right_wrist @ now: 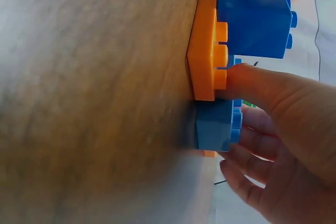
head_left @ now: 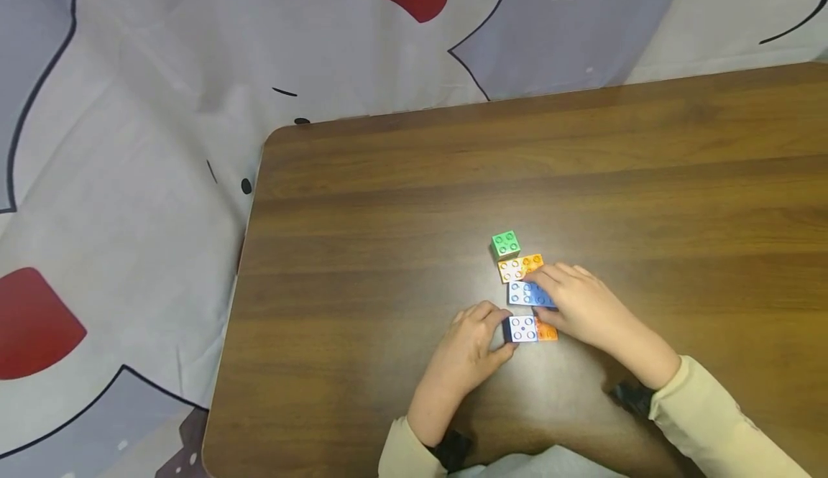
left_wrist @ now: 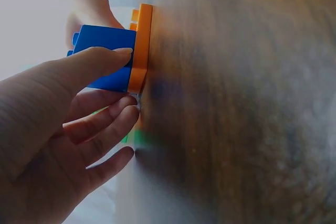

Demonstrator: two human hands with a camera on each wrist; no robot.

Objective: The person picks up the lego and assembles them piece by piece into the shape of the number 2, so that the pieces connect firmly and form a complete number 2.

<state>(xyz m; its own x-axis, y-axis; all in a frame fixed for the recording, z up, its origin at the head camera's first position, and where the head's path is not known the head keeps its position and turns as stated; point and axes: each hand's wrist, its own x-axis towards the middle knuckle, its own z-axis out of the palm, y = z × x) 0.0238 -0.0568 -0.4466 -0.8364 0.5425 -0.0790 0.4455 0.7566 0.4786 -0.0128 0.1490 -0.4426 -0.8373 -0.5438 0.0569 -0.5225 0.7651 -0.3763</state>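
A square blue block (left_wrist: 105,51) stands on one end of a thin orange brick (head_left: 547,330), nearest the person. My left hand (head_left: 467,348) pinches the square blue block from the left, its thumb on the near side. Just beyond lies a long blue brick (head_left: 527,293). My right hand (head_left: 585,307) grips this one, thumb on its near side and fingers over its far side. In the right wrist view that thumb (right_wrist: 257,83) is close to the thin orange brick's bare studs (right_wrist: 221,55). The right hand partly hides the long blue brick.
Behind the long blue brick lies another orange brick (head_left: 512,271), with a green brick (head_left: 505,245) beyond it. All rest on a brown wooden table (head_left: 362,233). A patterned curtain (head_left: 194,54) hangs along the table's back and left edges.
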